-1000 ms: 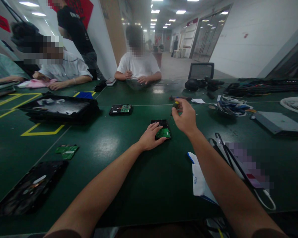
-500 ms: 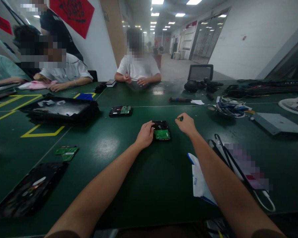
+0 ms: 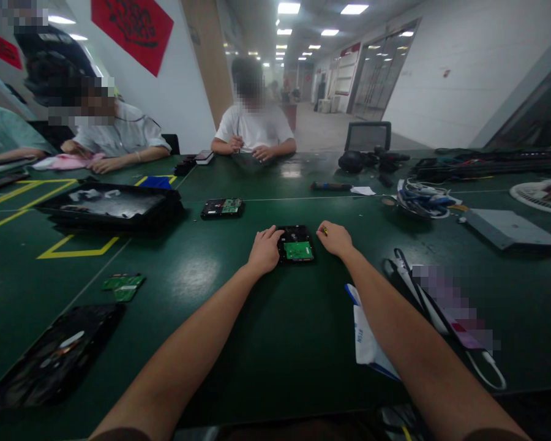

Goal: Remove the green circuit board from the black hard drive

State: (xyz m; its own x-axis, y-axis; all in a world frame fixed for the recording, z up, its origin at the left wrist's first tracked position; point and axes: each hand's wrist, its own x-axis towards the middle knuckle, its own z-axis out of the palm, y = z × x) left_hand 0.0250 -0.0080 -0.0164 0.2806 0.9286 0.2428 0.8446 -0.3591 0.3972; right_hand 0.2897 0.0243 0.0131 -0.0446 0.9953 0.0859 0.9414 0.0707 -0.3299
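A black hard drive (image 3: pixel 296 244) with a green circuit board on top lies on the green table (image 3: pixel 266 331) in front of me. My left hand (image 3: pixel 264 250) grips its left edge with curled fingers. My right hand (image 3: pixel 334 237) rests on the table just right of the drive, closed around a small tool with a yellow and black tip (image 3: pixel 324 231).
A second hard drive (image 3: pixel 223 207) lies farther back, a black tray (image 3: pixel 108 205) to the left, loose green boards (image 3: pixel 123 285), another dark tray (image 3: pixel 50 355) at near left. Cables (image 3: pixel 422 196), a screwdriver (image 3: pixel 330 185) and a white and blue bag (image 3: pixel 370 343) lie right. Three people sit across the table.
My right hand came down from above the table to rest beside the drive. My left hand shifted from the top of the board to the drive's left edge.
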